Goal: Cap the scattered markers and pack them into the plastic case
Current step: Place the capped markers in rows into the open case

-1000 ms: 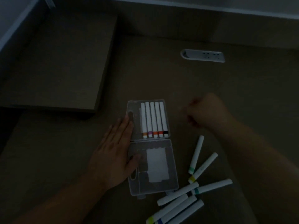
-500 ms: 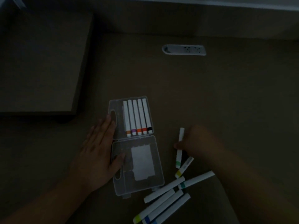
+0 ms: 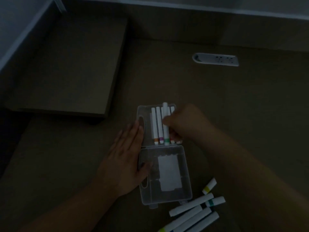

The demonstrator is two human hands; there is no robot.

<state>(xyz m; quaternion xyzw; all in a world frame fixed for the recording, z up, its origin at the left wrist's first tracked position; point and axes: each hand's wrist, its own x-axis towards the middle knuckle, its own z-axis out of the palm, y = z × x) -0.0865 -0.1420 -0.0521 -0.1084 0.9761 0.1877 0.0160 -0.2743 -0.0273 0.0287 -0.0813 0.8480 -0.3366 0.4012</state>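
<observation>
Brown desk surface [image 3: 234, 114] under everything, dim light. Oval white socket panel [image 3: 215, 59] set flush in desk, well beyond right hand, far side. Low raised brown block [image 3: 70, 64] beyond left hand, to its left. Pale wall strip [image 3: 184, 5] along far edge.

A single head-worn wide-angle camera looks forward and steeply down at the dim brown desk [image 3: 234, 114], close above it, both forearms entering from the lower edge; the far wall's pale edge curves along the top.
</observation>
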